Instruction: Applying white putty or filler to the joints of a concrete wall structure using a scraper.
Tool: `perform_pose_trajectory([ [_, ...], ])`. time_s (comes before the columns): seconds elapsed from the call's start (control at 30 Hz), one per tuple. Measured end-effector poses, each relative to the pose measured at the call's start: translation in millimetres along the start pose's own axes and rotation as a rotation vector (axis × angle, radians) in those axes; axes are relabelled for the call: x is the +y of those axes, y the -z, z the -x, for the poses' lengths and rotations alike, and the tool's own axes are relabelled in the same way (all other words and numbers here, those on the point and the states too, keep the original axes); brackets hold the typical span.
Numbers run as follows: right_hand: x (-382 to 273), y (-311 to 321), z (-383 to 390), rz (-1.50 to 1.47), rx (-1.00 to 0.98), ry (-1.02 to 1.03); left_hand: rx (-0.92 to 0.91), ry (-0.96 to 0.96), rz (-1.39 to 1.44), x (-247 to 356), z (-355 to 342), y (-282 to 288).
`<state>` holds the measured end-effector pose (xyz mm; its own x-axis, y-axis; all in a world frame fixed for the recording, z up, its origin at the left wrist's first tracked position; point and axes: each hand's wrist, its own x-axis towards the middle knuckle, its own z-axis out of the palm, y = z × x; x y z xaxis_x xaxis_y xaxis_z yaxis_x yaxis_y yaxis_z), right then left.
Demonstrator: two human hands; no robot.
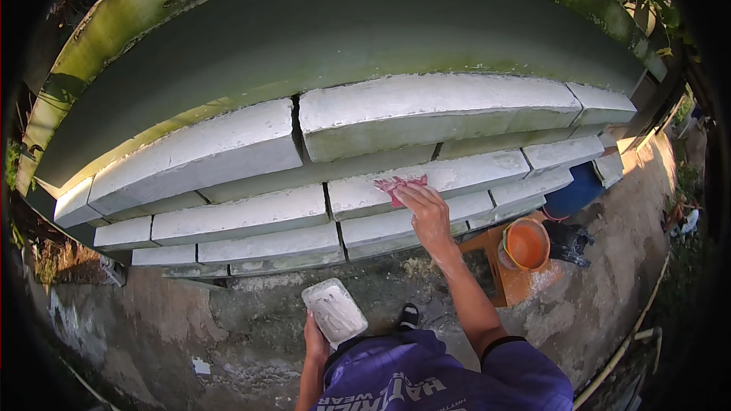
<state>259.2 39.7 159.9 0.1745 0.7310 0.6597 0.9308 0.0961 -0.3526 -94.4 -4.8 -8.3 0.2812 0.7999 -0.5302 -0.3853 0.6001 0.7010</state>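
My right hand (423, 213) reaches out over a ledge block (464, 171) in the middle tier of the stepped wall. Its fingers are closed on a pink-red piece (399, 187) smeared with white, pressed on the block's top; I cannot tell whether it is cloth or a thin plastic spreader. Close to my body, my left hand (314, 339) holds a shallow rectangular tray (335, 312) from its left side. White paste coats the inside of the tray. White material also covers the tops of the blocks, while greenish faces show below the upper ones (442, 103).
An orange bucket (527, 245) stands on an orange-brown board (525, 285) at the right. Beside it are a dark blue basin (576, 192) and a crumpled black bag (569, 243). Dark gaps separate the blocks. A pipe (636, 335) runs along the right edge of the stained concrete floor (251, 327).
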Motion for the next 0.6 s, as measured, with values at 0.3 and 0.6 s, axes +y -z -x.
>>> perform_pose_trajectory([
  [0.3, 43.7, -20.7, 1.0, 0.214, -0.101, -0.04, -0.019, 0.019, -0.032, -5.8, 4.3, -2.9],
  [0.6, -3.6, 32.1, 38.6, 0.115, -0.305, -0.158, -0.015, -0.012, -0.032, -18.8, 4.7, 4.5],
])
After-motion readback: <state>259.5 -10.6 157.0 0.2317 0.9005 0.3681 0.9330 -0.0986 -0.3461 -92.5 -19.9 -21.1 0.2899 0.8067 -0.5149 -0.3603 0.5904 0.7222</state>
